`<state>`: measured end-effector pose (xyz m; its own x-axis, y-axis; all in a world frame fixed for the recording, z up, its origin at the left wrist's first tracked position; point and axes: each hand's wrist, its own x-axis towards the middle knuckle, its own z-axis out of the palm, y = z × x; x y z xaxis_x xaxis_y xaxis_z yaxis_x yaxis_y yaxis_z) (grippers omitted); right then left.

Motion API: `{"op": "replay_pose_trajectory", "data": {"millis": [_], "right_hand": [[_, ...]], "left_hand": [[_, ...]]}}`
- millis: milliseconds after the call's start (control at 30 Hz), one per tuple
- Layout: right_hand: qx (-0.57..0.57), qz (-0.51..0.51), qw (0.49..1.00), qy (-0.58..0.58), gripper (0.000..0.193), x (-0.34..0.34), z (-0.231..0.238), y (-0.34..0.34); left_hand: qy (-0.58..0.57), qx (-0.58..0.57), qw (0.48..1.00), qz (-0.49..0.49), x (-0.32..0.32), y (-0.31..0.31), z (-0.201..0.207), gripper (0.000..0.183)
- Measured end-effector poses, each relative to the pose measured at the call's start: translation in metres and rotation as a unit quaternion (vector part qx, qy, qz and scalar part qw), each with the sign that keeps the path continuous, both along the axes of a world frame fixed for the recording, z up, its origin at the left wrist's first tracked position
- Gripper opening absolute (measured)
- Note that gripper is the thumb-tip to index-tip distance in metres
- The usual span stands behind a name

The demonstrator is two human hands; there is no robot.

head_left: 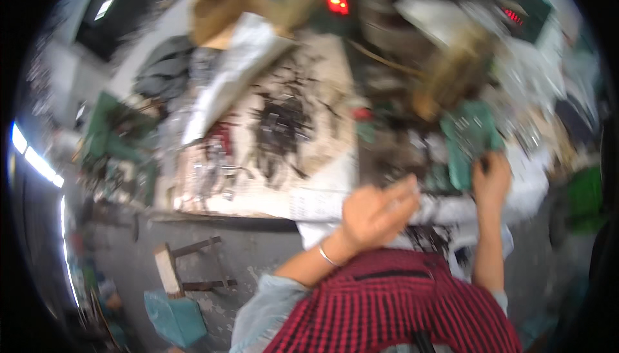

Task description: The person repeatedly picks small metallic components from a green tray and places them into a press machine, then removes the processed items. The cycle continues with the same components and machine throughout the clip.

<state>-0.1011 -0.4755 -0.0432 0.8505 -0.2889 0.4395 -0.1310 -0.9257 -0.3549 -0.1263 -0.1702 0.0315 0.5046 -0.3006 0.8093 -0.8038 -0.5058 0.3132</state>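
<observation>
My left hand (380, 214), with a bracelet at the wrist, hovers at the front edge of the bench. Its fingers stretch out toward the right, and nothing shows between them through the blur. My right hand (492, 176) is at the near right side of a green tray (459, 169). Its fingers are curled in around something small and dark that I cannot make out. Small shiny pieces lie in the tray. Left of it, a heap of thin dark pieces (280, 127) spreads over a pale board (329, 153).
A green machine (113, 130) stands at the left. A silvery sheet (232, 76) lies slanted across the bench. Red lit displays (336, 2) glow at the back. Clear plastic bags (525, 69) pile up at the right. A small stool (169, 270) and a blue-green bag (174, 317) are on the floor.
</observation>
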Motion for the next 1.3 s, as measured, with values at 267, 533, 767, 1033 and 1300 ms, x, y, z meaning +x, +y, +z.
{"op": "replay_pose_trajectory", "data": {"millis": [267,533,767,1033,1300], "right_hand": [[0.264,0.039,0.962,-0.052,0.024,0.008,-0.016,-0.035],[0.237,0.077,0.968,-0.018,0.027,0.012,-0.007,-0.026],[0.217,-0.026,0.974,-0.056,0.03,-0.028,-0.018,-0.04],[0.289,0.169,0.93,-0.151,0.02,0.021,0.086,0.067],[0.528,0.207,0.809,-0.156,0.039,0.029,0.089,0.116]], "left_hand": [[-0.042,0.024,0.972,0.231,0.121,0.067,0.015,0.012],[0.145,0.121,0.906,0.38,0.22,0.096,-0.136,0.011],[0.342,-0.372,0.843,0.187,0.156,0.108,-0.089,0.059],[0.412,-0.323,0.851,0.029,0.123,0.096,-0.05,0.027],[0.352,-0.378,0.834,0.192,0.079,0.052,-0.027,0.011]]}}
